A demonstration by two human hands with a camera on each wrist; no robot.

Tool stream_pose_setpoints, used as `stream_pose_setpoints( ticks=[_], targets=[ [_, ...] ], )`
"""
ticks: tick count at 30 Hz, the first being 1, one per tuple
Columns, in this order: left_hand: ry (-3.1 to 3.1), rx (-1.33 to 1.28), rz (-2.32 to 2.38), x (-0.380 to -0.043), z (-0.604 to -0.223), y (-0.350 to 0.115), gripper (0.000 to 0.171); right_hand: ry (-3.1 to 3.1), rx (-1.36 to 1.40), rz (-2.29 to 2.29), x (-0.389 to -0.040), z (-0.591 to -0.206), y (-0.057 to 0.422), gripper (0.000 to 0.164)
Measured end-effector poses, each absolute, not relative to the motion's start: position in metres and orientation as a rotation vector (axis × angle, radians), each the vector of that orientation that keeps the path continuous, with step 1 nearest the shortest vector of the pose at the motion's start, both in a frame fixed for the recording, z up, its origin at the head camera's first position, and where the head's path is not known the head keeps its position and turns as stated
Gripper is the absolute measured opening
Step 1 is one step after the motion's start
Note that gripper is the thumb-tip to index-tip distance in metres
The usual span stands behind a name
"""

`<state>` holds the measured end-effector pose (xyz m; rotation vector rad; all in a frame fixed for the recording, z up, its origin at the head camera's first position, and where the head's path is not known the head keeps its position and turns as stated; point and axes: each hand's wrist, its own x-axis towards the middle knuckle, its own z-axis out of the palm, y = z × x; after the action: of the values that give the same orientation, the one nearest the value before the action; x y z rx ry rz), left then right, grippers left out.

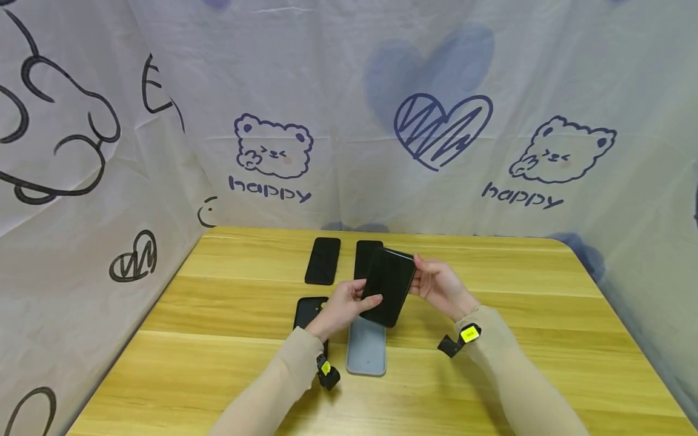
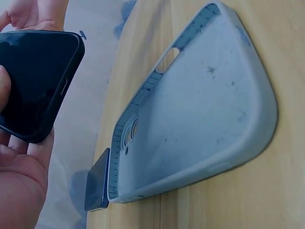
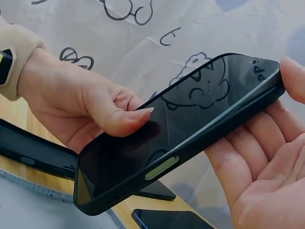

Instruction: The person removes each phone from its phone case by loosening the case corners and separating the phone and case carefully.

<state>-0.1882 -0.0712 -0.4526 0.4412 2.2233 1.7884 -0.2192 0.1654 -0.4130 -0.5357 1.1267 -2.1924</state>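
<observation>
Both hands hold a black-screened phone [image 1: 389,284] above the table. A black phone case [image 3: 202,147] wraps round it, and in the right wrist view a thin gap shows between screen and case rim near the right-hand end. The left hand [image 1: 345,307] grips the near left side, thumb on the glass and fingers beneath. At the far right corner, the right hand [image 1: 440,290] holds the phone with its thumb at the edge and its fingers underneath. Below lies a pale blue-grey phone case [image 2: 190,105], inner side up.
Another black case [image 1: 307,310] lies on the wooden table [image 1: 523,363], partly behind the left forearm. Two dark phones lie farther back, the left phone [image 1: 323,260] fully visible and the right phone [image 1: 363,259] partly covered by the held one. Printed cloth [image 1: 354,200] hangs behind.
</observation>
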Motion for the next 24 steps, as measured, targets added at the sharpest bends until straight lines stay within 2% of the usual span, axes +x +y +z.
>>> stream_pose_setpoints(
  ticks=[8, 10, 17, 21, 24],
  targets=[
    [2.214, 0.473, 1.779, -0.1898, -0.4548, -0.0714, 0.024, 0.978, -0.502, -2.186, -0.2223, -0.4179, 0.1675, 0.044],
    [2.228, 0.496, 1.765, -0.1902, -0.4545, -0.0708, 0.019, 0.951, -0.472, -2.204, -0.2225, -0.4188, 0.167, 0.043],
    [2.211, 0.589, 1.756, -0.1932, -0.4551, -0.0695, 0.016, 0.999, -0.338, -2.298, -0.221, -0.4208, 0.1622, 0.044],
    [2.165, 0.591, 1.761, -0.1935, -0.4554, -0.0693, 0.017, 1.026, -0.323, -2.299, -0.2201, -0.4215, 0.1618, 0.044],
    [2.122, 0.583, 1.772, -0.1922, -0.4541, -0.0684, 0.027, 1.036, -0.316, -2.286, -0.2203, -0.4199, 0.1625, 0.04]
  ],
)
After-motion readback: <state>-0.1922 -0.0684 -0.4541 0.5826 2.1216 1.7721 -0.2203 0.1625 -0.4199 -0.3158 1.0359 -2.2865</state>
